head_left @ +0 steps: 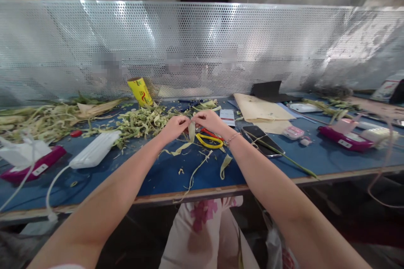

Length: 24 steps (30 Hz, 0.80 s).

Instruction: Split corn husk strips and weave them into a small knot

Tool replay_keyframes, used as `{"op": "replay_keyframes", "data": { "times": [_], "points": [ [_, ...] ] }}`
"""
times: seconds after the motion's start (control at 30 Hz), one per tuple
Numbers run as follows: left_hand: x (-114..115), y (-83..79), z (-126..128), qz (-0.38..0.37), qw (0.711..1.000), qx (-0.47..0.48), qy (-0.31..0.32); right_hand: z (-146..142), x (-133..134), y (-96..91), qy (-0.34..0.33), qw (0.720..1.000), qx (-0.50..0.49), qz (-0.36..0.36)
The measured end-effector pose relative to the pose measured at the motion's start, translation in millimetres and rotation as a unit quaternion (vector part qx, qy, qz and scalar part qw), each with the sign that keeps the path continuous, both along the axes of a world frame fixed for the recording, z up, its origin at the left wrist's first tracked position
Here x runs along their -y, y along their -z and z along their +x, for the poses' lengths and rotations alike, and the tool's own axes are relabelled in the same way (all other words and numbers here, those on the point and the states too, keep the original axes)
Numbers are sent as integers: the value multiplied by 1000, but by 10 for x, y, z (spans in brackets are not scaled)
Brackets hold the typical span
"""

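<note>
Both my hands meet above the middle of the blue table (pixel 164 176). My left hand (pixel 173 128) and my right hand (pixel 208 121) are closed, each pinching the top of a pale green leaf strip (pixel 191 132) that hangs down between them. Just beyond and below my right hand lie scissors with yellow handles (pixel 208 141). More cut strips (pixel 225 164) lie on the table in front of me.
A heap of green leaf scraps (pixel 142 119) and long leaves (pixel 47 119) cover the left. A yellow tube (pixel 140 91), a white pack (pixel 94 149), a phone (pixel 263 139), brown paper (pixel 261 111) and pink devices (pixel 345 136) lie around. A perforated metal screen (pixel 202 46) backs the table.
</note>
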<state>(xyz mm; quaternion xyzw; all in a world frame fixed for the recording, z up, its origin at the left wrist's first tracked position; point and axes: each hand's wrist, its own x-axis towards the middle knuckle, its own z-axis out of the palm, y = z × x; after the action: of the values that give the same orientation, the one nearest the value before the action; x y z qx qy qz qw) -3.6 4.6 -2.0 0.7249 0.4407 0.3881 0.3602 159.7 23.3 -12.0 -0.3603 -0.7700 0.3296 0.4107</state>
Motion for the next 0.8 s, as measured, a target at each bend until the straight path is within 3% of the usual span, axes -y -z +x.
{"op": "replay_keyframes", "data": {
  "times": [0.13,0.3,0.6,0.8],
  "points": [
    [-27,36,-9,-33,998,50,5,12,28,-29,-5,999,15,30],
    [-59,68,-25,-128,981,146,17,17,74,-72,30,985,91,144],
    [8,-64,-36,-271,933,234,27,16,60,-65,3,946,109,305],
    [-5,-81,-50,-272,936,224,11,8,70,-77,-10,947,94,308]
  ]
}}
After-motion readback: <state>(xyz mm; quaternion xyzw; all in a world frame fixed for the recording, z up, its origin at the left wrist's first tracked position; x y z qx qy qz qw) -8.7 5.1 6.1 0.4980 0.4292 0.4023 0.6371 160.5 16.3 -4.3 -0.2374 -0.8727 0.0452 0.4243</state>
